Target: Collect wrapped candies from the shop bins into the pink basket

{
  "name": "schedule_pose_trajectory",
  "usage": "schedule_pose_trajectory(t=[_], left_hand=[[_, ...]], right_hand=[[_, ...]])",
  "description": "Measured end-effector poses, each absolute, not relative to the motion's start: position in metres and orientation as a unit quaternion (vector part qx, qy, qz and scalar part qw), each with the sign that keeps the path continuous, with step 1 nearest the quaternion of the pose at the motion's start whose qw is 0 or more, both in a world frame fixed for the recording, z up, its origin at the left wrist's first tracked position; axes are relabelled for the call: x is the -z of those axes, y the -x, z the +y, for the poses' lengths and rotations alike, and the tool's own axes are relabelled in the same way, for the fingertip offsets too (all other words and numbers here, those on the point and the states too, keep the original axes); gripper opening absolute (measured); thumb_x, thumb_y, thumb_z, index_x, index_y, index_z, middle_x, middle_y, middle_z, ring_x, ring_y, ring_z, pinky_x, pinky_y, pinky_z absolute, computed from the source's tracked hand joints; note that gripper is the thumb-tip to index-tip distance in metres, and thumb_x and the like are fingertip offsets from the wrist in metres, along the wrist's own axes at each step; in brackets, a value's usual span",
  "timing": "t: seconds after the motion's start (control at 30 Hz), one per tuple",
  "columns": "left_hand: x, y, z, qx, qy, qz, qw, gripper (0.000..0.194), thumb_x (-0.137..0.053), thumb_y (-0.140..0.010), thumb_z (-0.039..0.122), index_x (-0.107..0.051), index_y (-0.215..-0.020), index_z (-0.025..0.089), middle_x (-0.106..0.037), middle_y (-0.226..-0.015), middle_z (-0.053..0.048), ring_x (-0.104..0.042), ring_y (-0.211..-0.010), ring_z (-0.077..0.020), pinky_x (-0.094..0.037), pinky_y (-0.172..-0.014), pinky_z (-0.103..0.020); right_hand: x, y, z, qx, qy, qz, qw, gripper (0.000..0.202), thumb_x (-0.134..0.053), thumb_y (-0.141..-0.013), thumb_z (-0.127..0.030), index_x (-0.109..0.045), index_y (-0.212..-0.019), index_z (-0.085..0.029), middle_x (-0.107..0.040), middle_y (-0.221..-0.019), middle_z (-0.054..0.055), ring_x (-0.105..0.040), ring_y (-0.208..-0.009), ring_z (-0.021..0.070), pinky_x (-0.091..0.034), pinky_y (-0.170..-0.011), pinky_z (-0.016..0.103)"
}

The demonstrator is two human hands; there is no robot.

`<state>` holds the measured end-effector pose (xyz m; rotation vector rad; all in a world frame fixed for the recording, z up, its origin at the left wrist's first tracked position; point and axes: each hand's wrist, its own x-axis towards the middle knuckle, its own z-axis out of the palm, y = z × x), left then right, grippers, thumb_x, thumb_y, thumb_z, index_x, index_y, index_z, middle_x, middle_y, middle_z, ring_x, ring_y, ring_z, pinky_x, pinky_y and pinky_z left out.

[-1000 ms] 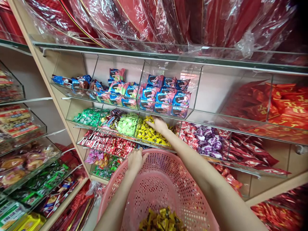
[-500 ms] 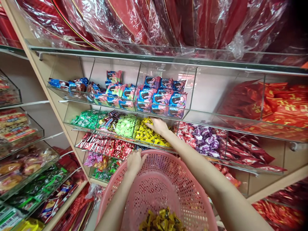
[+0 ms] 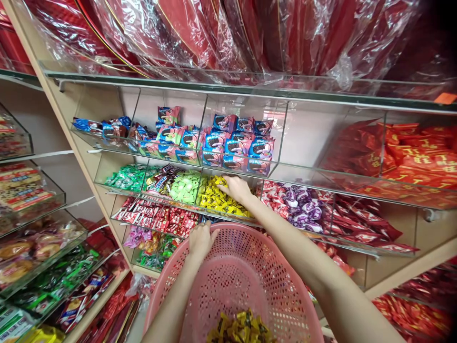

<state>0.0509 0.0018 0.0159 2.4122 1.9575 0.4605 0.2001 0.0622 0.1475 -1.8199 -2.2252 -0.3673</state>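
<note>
My left hand (image 3: pixel 200 239) is closed over the far left rim of a pink perforated plastic basket (image 3: pixel 228 271). A heap of yellow-wrapped candies (image 3: pixel 244 327) lies at the bottom of that basket. Beyond the rim, my right hand (image 3: pixel 237 189) reaches into a shelf bin, its fingers curled down among more yellow-wrapped candies (image 3: pixel 214 196). The fingertips are partly hidden, and how many candies they grip cannot be made out.
Green-wrapped candies (image 3: pixel 187 186) fill the bin to the left; red and purple ones (image 3: pixel 302 205) lie to the right. Above runs a glass shelf holding blue and pink cookie packs (image 3: pixel 235 145). Red packets (image 3: pixel 421 152) sit at right. Plastic-wrapped red items (image 3: pixel 214 33) hang over the top shelf.
My right hand has shifted slightly among the yellow candies, its fingers a little more curled. My left hand and the basket have stayed nearly still. The view has turned slightly.
</note>
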Motion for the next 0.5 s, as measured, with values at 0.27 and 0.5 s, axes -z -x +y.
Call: schedule_pose_trajectory(t=[0.27, 0.5], left_hand=[[-0.019, -0.051, 0.003, -0.142, -0.768, 0.624, 0.005, 0.045, -0.029, -0.086, 0.052, -0.055, -0.102, 0.019, -0.064, -0.093, -0.011, -0.06, -0.088, -0.0223, -0.04, -0.075, -0.032], [-0.024, -0.055, 0.003, -0.112, -0.772, 0.625, 0.019, 0.043, -0.03, -0.086, 0.051, -0.055, -0.101, 0.019, -0.064, -0.093, -0.01, -0.06, -0.087, -0.0217, -0.041, -0.072, -0.03]], right_hand=[[-0.151, -0.197, -0.005, 0.2, 0.515, -0.818, 0.161, 0.034, -0.033, -0.09, -0.043, -0.05, -0.11, -0.021, -0.056, -0.1, 0.009, -0.049, -0.095, 0.0218, -0.043, -0.072, 0.03], [-0.105, -0.204, -0.117, 0.116, 0.441, -0.874, 0.166, 0.031, -0.043, -0.088, -0.037, -0.049, -0.111, -0.019, -0.056, -0.093, 0.006, -0.048, -0.084, 0.0187, -0.042, -0.067, 0.031]])
